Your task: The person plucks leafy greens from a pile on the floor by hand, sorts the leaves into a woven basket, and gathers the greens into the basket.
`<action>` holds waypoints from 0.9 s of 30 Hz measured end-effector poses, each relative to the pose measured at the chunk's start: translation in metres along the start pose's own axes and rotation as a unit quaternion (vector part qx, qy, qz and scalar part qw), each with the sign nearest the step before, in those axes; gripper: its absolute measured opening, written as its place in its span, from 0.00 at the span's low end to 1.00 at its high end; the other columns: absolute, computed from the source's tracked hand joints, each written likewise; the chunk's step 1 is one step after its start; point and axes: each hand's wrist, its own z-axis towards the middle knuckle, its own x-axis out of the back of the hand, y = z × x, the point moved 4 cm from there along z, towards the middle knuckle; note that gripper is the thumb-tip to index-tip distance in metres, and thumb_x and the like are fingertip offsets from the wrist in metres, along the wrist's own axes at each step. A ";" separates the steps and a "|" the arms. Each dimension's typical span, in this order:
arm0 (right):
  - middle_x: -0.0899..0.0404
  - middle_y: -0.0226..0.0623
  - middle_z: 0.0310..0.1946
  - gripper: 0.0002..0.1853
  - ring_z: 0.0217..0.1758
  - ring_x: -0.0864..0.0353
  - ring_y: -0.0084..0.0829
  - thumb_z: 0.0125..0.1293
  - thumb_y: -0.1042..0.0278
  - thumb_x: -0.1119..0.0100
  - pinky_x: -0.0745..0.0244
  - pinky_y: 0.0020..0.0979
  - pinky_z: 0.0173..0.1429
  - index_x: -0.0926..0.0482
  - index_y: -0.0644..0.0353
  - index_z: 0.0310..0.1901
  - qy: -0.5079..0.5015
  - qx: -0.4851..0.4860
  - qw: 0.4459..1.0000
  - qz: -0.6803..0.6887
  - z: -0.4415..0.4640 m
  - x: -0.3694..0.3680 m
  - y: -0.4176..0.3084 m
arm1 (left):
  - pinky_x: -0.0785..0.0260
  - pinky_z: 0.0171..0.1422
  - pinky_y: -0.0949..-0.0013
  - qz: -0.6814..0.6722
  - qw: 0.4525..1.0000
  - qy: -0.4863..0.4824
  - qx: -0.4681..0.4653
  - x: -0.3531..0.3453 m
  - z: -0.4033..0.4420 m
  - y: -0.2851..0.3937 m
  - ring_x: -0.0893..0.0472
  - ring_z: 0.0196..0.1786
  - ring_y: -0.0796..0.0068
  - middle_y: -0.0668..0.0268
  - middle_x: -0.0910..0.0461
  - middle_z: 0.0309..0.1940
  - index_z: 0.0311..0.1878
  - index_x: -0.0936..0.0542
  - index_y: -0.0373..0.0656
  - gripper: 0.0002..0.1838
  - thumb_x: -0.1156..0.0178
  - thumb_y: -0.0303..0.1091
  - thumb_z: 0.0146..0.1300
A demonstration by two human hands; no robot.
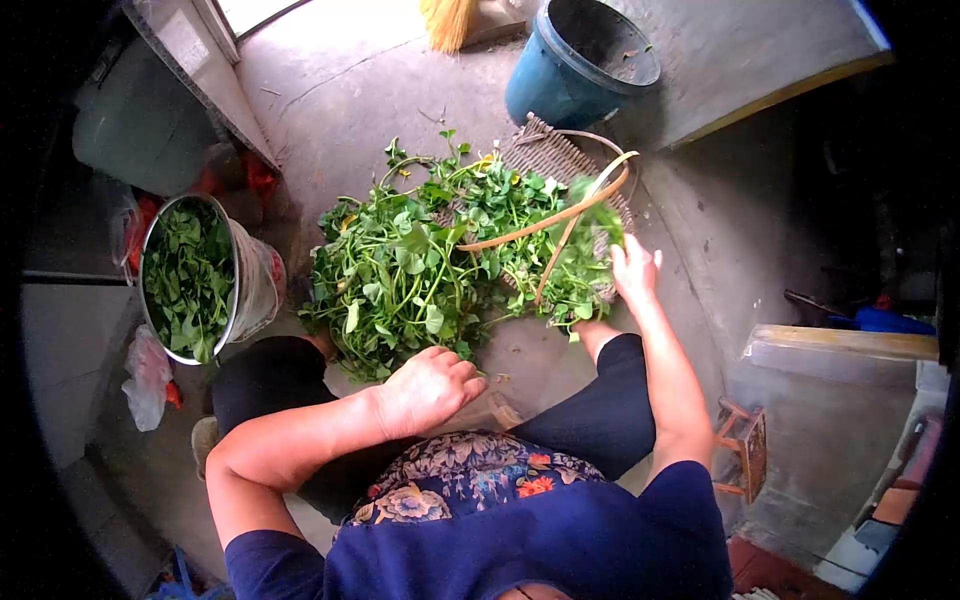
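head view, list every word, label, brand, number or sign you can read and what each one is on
No readable text anywhere in this picture.
White bucket: reddish marks on its side, too small and blurred to tell whether they are lettering.
Blue bucket: no writing that I can make out.
Patterned cloth on the person's lap: flowers, no legible letters.

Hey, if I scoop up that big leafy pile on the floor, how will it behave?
The leafy pile will probably flop, since its stems are thin and curved. It may lift as a tangle, because those stems cross one another. Some sprigs could trail or drop, as several stick out around its edge.
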 end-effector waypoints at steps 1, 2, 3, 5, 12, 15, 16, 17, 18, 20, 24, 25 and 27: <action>0.21 0.45 0.32 0.16 0.42 0.21 0.42 0.63 0.61 0.49 0.42 0.47 0.61 0.29 0.57 0.50 0.016 -0.023 1.000 -0.011 -0.002 0.015 0.003 | 0.32 0.48 0.65 0.009 1.000 -0.003 -0.003 -0.002 -0.001 -0.001 0.23 0.40 0.67 0.67 0.23 0.36 0.48 0.23 0.46 0.19 0.44 0.33 0.50; 0.21 0.48 0.33 0.16 0.43 0.21 0.44 0.64 0.66 0.49 0.39 0.44 0.60 0.32 0.61 0.52 0.097 0.015 0.994 0.056 -0.004 0.029 0.008 | 0.32 0.48 0.65 0.013 1.000 -0.008 -0.001 -0.004 -0.002 -0.001 0.23 0.40 0.67 0.67 0.23 0.35 0.48 0.23 0.47 0.19 0.44 0.33 0.50; 0.22 0.50 0.34 0.16 0.43 0.21 0.46 0.64 0.68 0.51 0.38 0.44 0.58 0.33 0.63 0.52 0.139 0.008 0.980 0.145 -0.006 0.045 0.005 | 0.32 0.47 0.65 0.017 1.000 -0.014 0.002 -0.004 -0.002 -0.001 0.23 0.40 0.67 0.68 0.23 0.35 0.48 0.22 0.47 0.18 0.44 0.33 0.50; 0.25 0.52 0.42 0.17 0.46 0.23 0.46 0.64 0.74 0.52 0.34 0.39 0.57 0.36 0.66 0.54 0.182 0.007 0.948 0.260 -0.013 0.086 -0.015 | 0.32 0.42 0.66 0.026 0.999 0.043 -0.015 -0.006 -0.001 -0.002 0.23 0.36 0.68 0.66 0.25 0.29 0.36 0.22 0.46 0.09 0.47 0.33 0.51; 0.31 0.42 0.46 0.18 0.51 0.30 0.29 0.60 0.79 0.44 0.36 0.30 0.58 0.36 0.66 0.51 0.258 0.192 0.848 0.422 -0.033 0.144 -0.073 | 0.31 0.45 0.64 0.050 0.998 -0.005 0.032 -0.002 0.006 -0.020 0.22 0.39 0.67 0.67 0.23 0.34 0.45 0.21 0.48 0.16 0.44 0.32 0.51; 0.27 0.31 0.39 0.14 0.40 0.26 0.22 0.66 0.69 0.46 0.29 0.23 0.44 0.32 0.63 0.50 0.170 0.099 0.867 0.457 -0.023 0.131 -0.083 | 0.30 0.45 0.63 0.041 0.996 0.037 0.074 0.005 0.008 -0.040 0.22 0.39 0.64 0.65 0.22 0.33 0.43 0.21 0.47 0.15 0.44 0.31 0.50; 0.26 0.30 0.36 0.13 0.34 0.25 0.22 0.67 0.65 0.47 0.28 0.23 0.38 0.30 0.61 0.50 0.086 0.053 0.801 0.590 -0.021 0.123 -0.092 | 0.29 0.43 0.62 0.041 0.994 0.061 0.082 0.013 0.008 -0.043 0.21 0.38 0.63 0.64 0.22 0.32 0.42 0.20 0.47 0.13 0.44 0.30 0.51; 0.25 0.30 0.33 0.13 0.29 0.25 0.22 0.68 0.61 0.49 0.27 0.24 0.32 0.28 0.60 0.49 0.019 -0.015 0.710 0.704 -0.021 0.114 -0.102 | 0.29 0.43 0.61 0.037 0.991 0.076 0.104 0.017 0.009 -0.050 0.21 0.38 0.62 0.64 0.21 0.31 0.42 0.20 0.46 0.13 0.45 0.30 0.52; 0.24 0.30 0.33 0.12 0.27 0.25 0.23 0.67 0.65 0.48 0.27 0.24 0.29 0.28 0.60 0.50 -0.013 -0.099 0.641 0.761 -0.016 0.098 -0.107 | 0.28 0.43 0.60 0.031 0.987 0.091 0.126 0.019 0.009 -0.058 0.21 0.38 0.62 0.63 0.21 0.31 0.42 0.20 0.46 0.12 0.45 0.29 0.53; 0.23 0.29 0.33 0.12 0.26 0.25 0.22 0.67 0.68 0.48 0.28 0.23 0.27 0.26 0.59 0.50 -0.090 -0.131 0.637 0.754 -0.020 0.071 -0.117 | 0.27 0.43 0.59 0.002 0.978 0.124 0.168 0.025 0.008 -0.075 0.20 0.37 0.60 0.60 0.21 0.30 0.41 0.20 0.45 0.11 0.45 0.31 0.53; 0.23 0.22 0.38 0.10 0.37 0.27 0.14 0.66 0.68 0.45 0.29 0.18 0.37 0.25 0.58 0.47 -0.237 -0.078 0.613 0.750 -0.030 0.040 -0.148 | 0.26 0.45 0.60 -0.130 0.937 0.213 0.245 0.043 0.004 -0.095 0.19 0.40 0.58 0.56 0.19 0.35 0.45 0.21 0.42 0.12 0.44 0.32 0.58; 0.23 0.22 0.38 0.10 0.38 0.27 0.13 0.66 0.67 0.45 0.29 0.17 0.38 0.24 0.58 0.47 -0.251 -0.075 0.615 0.743 -0.032 0.037 -0.155 | 0.26 0.43 0.63 -0.236 0.903 0.240 0.266 0.033 0.005 -0.105 0.19 0.38 0.63 0.57 0.19 0.33 0.45 0.21 0.41 0.12 0.44 0.32 0.59; 0.23 0.21 0.38 0.10 0.39 0.28 0.12 0.66 0.67 0.45 0.30 0.17 0.39 0.24 0.58 0.47 -0.280 -0.076 0.617 0.731 -0.037 0.027 -0.158 | 0.28 0.37 0.73 -0.414 0.818 0.267 0.296 0.020 0.009 -0.118 0.21 0.32 0.80 0.66 0.19 0.27 0.45 0.21 0.38 0.11 0.43 0.34 0.63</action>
